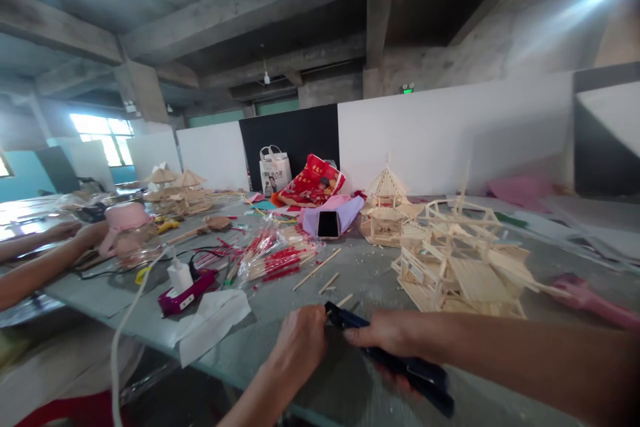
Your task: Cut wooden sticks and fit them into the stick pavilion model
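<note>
My right hand (387, 333) is wrapped round a dark, plier-like hand tool (427, 373) with two long handles. The tool's head points away to the left, low over the table's front edge. Close against that head, my left hand (306, 337) is closed in a pinch; whatever its fingers hold is hidden. Just beyond both hands lie a short wooden stick (345, 300) and a few longer sticks (317, 269). An open-sided wooden stick model (465, 267) stands just past my right forearm, with a finished-looking pavilion model (389, 207) behind it.
Plastic-wrapped red-tipped sticks (280, 257), a phone (328, 225) and a red bag (315, 183) lie ahead. A purple power strip (187, 291) with a white cable and a paper sheet (215, 323) are at left. Another person's arms (55, 257) reach in near a pink-lidded jar (131, 233).
</note>
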`<state>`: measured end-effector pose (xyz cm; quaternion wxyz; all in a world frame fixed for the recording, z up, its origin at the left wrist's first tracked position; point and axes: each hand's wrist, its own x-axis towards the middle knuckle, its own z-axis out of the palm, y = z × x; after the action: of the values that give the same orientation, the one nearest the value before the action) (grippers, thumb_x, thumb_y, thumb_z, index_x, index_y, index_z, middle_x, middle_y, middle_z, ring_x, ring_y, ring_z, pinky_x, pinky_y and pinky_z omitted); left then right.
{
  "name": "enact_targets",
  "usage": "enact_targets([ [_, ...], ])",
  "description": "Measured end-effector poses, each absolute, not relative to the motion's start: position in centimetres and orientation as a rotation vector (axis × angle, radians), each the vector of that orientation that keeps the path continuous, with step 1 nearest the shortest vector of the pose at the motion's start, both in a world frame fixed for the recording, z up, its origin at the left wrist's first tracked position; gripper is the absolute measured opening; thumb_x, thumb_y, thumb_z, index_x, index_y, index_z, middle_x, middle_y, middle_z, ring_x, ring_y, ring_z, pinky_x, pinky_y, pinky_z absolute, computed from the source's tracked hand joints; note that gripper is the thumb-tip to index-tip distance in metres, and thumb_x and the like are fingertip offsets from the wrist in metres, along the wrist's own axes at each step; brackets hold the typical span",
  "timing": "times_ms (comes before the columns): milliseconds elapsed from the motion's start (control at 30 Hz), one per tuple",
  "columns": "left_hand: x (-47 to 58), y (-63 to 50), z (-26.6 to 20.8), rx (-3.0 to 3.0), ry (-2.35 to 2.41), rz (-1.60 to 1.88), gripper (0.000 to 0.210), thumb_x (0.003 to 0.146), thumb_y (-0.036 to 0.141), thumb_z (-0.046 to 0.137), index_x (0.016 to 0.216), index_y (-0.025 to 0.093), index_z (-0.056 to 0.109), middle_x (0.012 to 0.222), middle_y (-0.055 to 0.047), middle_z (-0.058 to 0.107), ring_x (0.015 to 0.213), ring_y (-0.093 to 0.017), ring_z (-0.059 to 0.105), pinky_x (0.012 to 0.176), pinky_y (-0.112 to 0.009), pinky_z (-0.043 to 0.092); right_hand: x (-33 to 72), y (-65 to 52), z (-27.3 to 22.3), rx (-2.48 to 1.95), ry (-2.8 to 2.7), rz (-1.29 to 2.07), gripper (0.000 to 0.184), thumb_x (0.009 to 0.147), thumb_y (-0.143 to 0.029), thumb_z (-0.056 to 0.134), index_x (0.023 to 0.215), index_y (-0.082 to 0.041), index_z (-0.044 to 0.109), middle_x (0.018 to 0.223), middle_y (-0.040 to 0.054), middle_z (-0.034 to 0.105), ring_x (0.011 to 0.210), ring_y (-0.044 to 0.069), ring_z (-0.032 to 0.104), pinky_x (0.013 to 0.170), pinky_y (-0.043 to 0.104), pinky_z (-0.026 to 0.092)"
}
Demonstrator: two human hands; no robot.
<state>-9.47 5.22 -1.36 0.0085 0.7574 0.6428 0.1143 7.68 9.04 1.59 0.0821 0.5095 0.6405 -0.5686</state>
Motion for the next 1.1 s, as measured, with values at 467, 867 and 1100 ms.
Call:
enact_targets([
  [467, -9.7, 6.6, -1.8, 2.353, 2.054, 0.33, 0.022, 0.078, 0.012, 0.036, 0.077, 0.017, 0.057, 0.072, -0.007, 0.065, 0.069, -0.017, 0.061, 0.052, -0.024, 0.032, 7.8, 9.1, 0.7, 1.616, 2.173, -1.504, 0.029, 0.076, -0.028, 0.046, 0.049, -0.019, 0.04, 0.026, -0.0061, 0.035, 0.02, 0.011, 0.034, 0.02, 0.02, 0.03],
  [867, -8.0, 4.4, -1.7, 2.524, 2.064, 0.195, 0.027, 0.079, 0.007, 0.031, 0.091, 0.015, 0.053, 0.083, -0.01, 0.06, 0.073, -0.022, 0.058, 0.061, -0.032, 0.044, 8.6, 9.4, 0.5, 1.627, 2.014, -1.614, 0.033, 0.076, -0.035, 0.047, 0.048, -0.017, 0.044, 0.033, -0.0049, 0.038, 0.024, 0.008, 0.034, 0.022, 0.019, 0.032],
  [1100, -11.0, 5.9, 0.0, 2.522, 2.139, 0.279, 0.027, 0.082, 0.009, 0.03, 0.09, 0.016, 0.055, 0.08, -0.007, 0.064, 0.071, -0.02, 0.061, 0.061, -0.029, 0.043, 8.8, 8.8, 0.8, 1.619, 1.834, -1.756, 0.045, 0.083, -0.034, 0.033, 0.044, -0.015, 0.045, 0.037, 0.0004, 0.043, 0.027, 0.011, 0.04, 0.028, 0.026, 0.037],
])
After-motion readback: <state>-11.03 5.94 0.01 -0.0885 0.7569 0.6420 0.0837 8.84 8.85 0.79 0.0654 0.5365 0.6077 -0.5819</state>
